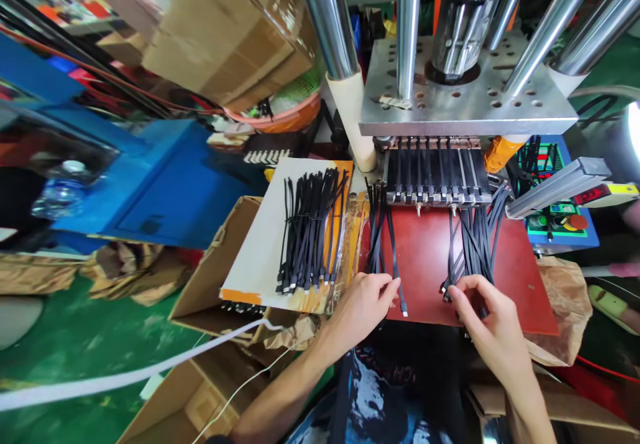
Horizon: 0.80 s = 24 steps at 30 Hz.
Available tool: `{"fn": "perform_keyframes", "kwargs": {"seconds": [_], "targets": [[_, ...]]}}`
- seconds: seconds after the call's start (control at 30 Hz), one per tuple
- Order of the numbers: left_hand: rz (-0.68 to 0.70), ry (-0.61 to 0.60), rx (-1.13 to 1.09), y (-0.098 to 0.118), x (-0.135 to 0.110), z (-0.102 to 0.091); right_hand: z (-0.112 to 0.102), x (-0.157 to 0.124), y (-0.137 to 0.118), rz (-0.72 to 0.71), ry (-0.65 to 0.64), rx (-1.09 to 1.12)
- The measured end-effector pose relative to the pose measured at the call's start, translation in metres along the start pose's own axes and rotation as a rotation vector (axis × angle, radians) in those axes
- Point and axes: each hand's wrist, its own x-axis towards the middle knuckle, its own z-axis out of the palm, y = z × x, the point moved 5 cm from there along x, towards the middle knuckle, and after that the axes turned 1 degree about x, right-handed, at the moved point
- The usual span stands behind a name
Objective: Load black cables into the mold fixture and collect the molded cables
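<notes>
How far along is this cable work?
Done, it seems: a stack of black cables on the white board. In hand: left hand and right hand finger cable ends on the red plate. Left: cables in the mould.

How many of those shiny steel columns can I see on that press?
5: one shiny steel column at far left, one beside it, a thin one behind the central cylinder, two at right. Others may be hidden.

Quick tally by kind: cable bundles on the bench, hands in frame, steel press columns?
Black cable bundles: 3 (on the white board, by the left hand, by the right hand)
Hands: 2 (left hand, right hand)
Steel columns: 5, counting from
Total: 10
</notes>
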Motion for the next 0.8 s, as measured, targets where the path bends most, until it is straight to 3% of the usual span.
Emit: {"fn": "perform_keyframes", "kwargs": {"seconds": [0.1, 0.27, 0.4, 0.6, 0.7, 0.8], "targets": [[0.032, 0.054, 0.080, 0.010, -0.006, -0.013, 0.027, -0.010, -0.021, 0.001, -0.089, 0.161], [0.089, 0.013, -0.491, 0.013, -0.014, -0.003, 0.061, -0.017, -0.036, -0.018, -0.183, 0.284], [0.098, -0.056, -0.750, 0.019, -0.025, 0.004, 0.056, -0.022, -0.036, 0.041, -0.336, 0.295], [0.316, -0.160, -0.499, 0.050, -0.043, 0.002, 0.029, -0.020, -0.047, 0.090, -0.451, 0.370], [0.324, -0.263, -0.325, 0.048, -0.046, 0.017, 0.024, -0.011, -0.039, 0.157, -0.272, 0.475], [0.249, -0.394, -0.134, 0.033, -0.046, 0.033, 0.022, -0.004, -0.026, 0.180, -0.104, 0.476]]}}
